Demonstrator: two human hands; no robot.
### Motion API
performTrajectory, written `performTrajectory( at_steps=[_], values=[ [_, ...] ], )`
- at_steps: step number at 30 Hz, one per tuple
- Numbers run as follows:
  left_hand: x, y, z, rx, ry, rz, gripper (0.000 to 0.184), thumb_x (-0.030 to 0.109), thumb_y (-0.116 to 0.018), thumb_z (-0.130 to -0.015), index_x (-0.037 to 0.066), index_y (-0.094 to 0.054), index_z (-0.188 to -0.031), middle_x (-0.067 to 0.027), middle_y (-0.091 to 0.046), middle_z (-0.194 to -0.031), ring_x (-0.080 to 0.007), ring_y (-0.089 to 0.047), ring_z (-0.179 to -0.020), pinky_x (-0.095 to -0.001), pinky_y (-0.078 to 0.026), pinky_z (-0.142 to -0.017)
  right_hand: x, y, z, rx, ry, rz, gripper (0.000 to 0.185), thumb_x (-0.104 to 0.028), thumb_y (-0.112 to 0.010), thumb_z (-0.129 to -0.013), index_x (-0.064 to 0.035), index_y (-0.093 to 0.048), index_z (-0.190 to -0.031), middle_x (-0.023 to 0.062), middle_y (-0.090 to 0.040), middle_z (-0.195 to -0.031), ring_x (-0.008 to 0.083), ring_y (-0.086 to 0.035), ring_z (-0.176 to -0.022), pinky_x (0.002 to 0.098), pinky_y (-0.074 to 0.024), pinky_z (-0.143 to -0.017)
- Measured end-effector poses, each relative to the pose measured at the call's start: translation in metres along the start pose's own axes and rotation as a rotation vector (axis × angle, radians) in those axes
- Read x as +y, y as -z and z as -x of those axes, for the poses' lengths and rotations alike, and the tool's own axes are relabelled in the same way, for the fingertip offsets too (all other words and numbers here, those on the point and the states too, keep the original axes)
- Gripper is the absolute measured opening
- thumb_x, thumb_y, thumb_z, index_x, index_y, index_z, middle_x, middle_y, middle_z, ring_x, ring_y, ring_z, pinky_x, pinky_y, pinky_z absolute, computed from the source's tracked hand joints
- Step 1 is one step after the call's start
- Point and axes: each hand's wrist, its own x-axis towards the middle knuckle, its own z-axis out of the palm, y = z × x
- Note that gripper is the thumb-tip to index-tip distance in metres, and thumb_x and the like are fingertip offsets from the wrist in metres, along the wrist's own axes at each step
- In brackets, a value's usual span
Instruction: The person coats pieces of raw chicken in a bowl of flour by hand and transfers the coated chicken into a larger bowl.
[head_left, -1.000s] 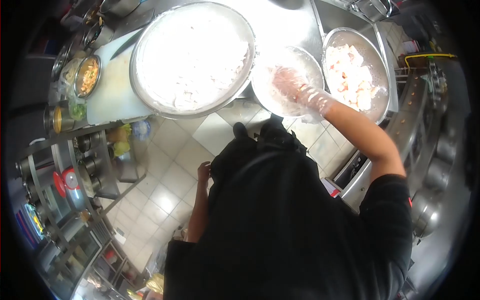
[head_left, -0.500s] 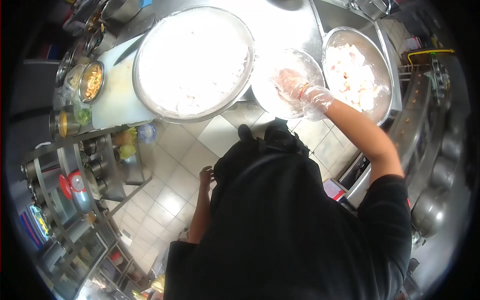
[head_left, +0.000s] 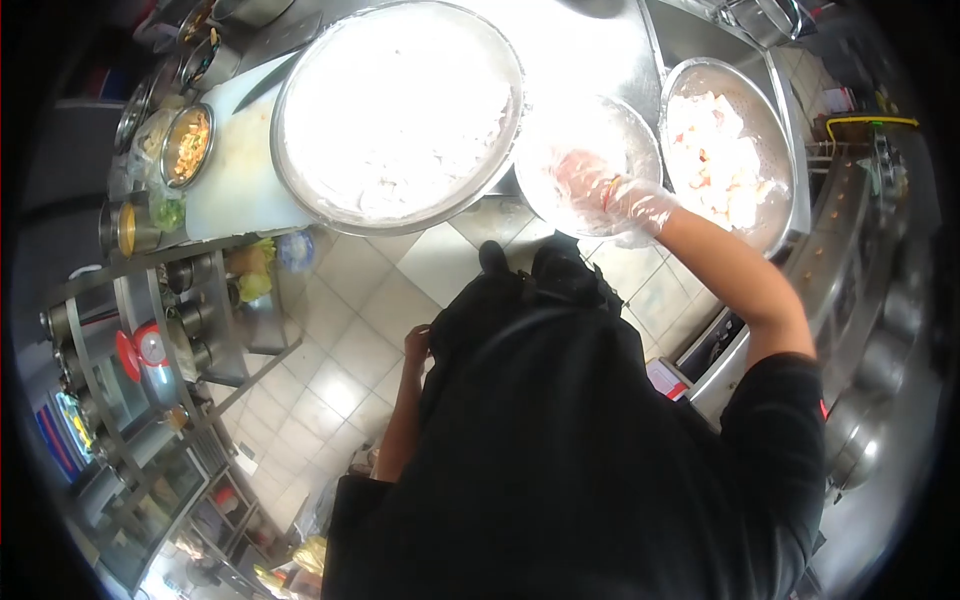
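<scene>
My right hand: in a clear plastic glove, the right hand (head_left: 590,183) is inside the middle bowl (head_left: 646,130), fingers down in the pale contents. How closed they are, or whether they grip something, I cannot tell.
My left hand: bare, the left hand (head_left: 417,343) hangs low beside my dark clothing, away from the bowls. Its fingers look a little bent; I cannot tell if it holds anything.
Middle bowl: ahead of me, between the two larger vessels; my right hand is clearly the nearer one.
Bowl of pieces: the oval-looking bowl (head_left: 772,150) with pale and reddish pieces (head_left: 718,160) is just to the right of the middle bowl. Its long axis runs from far left to near right.
Large basin: the wide basin (head_left: 298,190), with white contents, is on the left of the middle bowl.
Farther left: a cutting board (head_left: 233,180) with a dark blade (head_left: 262,88).
</scene>
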Motion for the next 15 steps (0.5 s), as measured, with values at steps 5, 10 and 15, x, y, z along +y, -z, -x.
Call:
performTrajectory(
  at_steps=[5,10,15],
  values=[
    [0.001,0.013,-0.006,-0.041,0.177,0.217,0.027,0.012,-0.05,-0.081,0.007,-0.051,-0.107,-0.0077,-0.061,-0.083,-0.0155,-0.058,-0.07,-0.0314,-0.048,-0.058,0.003,0.055,-0.008,-0.41,-0.362,0.006,0.045,-0.023,-0.051,-0.076,-0.0061,-0.047,-0.117,0.0213,-0.044,-0.118,0.0319,-0.047,-0.106,0.0394,-0.0373,-0.091],
    [-0.015,0.007,-0.006,-0.001,0.186,0.26,0.027,0.014,-0.049,-0.081,0.008,-0.052,-0.107,-0.007,-0.061,-0.083,-0.0154,-0.058,-0.069,-0.0316,-0.049,-0.058,-0.008,0.073,0.027,-0.007,-0.065,0.139,0.049,-0.027,-0.054,-0.075,-0.0095,-0.046,-0.12,0.0217,-0.042,-0.121,0.0344,-0.044,-0.109,0.0406,-0.0353,-0.094],
    [-0.023,-0.004,0.001,0.01,-0.075,-0.023,0.021,0.014,-0.05,-0.082,0.011,-0.056,-0.101,-0.0047,-0.061,-0.081,-0.0133,-0.057,-0.068,-0.0321,-0.05,-0.058,0.012,0.052,0.013,-0.114,-0.074,0.144,0.047,-0.024,-0.057,-0.073,-0.0116,-0.049,-0.118,0.0223,-0.04,-0.122,0.0357,-0.041,-0.113,0.0414,-0.0328,-0.096]
  ],
)
